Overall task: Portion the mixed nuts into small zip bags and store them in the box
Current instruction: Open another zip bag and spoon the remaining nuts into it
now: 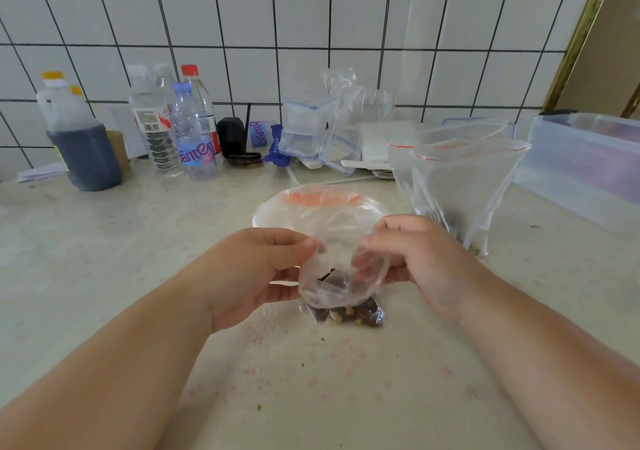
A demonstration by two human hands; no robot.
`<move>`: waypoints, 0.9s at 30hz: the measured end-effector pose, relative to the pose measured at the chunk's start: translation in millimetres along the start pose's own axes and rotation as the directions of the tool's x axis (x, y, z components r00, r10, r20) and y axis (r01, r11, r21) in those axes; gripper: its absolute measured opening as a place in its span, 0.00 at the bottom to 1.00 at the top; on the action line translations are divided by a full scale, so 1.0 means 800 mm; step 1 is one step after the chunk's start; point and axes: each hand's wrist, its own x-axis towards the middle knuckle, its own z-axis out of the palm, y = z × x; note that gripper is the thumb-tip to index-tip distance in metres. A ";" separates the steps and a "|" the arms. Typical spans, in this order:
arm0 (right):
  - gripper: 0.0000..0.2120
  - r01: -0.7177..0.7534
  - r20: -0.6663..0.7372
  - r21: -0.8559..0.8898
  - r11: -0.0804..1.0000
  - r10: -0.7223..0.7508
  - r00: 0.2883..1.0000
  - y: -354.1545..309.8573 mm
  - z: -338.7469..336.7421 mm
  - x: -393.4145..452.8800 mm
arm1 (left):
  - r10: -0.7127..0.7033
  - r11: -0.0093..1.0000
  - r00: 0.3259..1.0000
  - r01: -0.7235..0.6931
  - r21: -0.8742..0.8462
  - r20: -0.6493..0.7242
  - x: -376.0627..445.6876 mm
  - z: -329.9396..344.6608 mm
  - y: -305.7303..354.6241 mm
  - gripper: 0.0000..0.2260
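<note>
- small zip bag (pixel 341 287): clear, crumpled, mouth open, dark and tan mixed nuts (pixel 349 313) at bottom
- left hand (pixel 256 269), right hand (pixel 415 259) each pinch its rim, mid-counter

White tiled wall (pixel 277 34) with dark grout behind a pale countertop (pixel 104 242).

1. Small clear zip bag (pixel 341 276): thin, soft plastic film, creased, faintly glossy; dark and tan mixed nuts (pixel 349 313) show through, matt.
2. Pale cream worktop (pixel 138 242): smooth, low sheen, faint pink flower print.
3. White wall tiles (pixel 294 34): glazed, glossy, dark grout lines.
4. Large clear zip bags with red seal strips (pixel 460 186): stiffer transparent plastic, wrinkled.
5. Translucent rectangular storage box (pixel 585 159): frosted plastic, smooth.
6. Clear water bottles (pixel 194 138): shiny ribbed plastic, glossy printed labels.
7. Jug of dark liquid (pixel 81 145): cloudy plastic.
</note>
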 end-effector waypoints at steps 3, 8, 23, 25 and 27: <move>0.11 -0.043 0.041 0.234 0.971 0.035 0.999 -0.010 -0.004 -0.001 | 0.046 0.998 0.999 -0.044 0.051 -0.029 -0.002 0.001 0.002 0.05; 0.11 0.134 -0.128 -0.322 0.937 -0.183 0.975 -0.004 -0.004 -0.001 | 0.250 0.797 0.946 -0.082 0.598 -0.204 -0.002 0.006 -0.004 0.14; 0.07 -0.160 -0.117 0.372 0.914 0.217 0.969 -0.012 0.006 0.002 | 0.056 0.986 0.989 -0.076 -0.150 -0.136 -0.001 0.011 0.004 0.10; 0.07 -0.145 -0.021 0.487 0.861 0.178 0.984 -0.016 0.006 0.001 | 0.068 0.987 0.989 -0.085 -0.135 -0.130 -0.001 0.012 0.003 0.07; 0.12 -0.119 -0.024 0.480 0.869 0.149 0.989 -0.016 0.006 0.001 | 0.090 0.996 0.973 -0.084 0.037 -0.214 0.001 0.013 0.000 0.07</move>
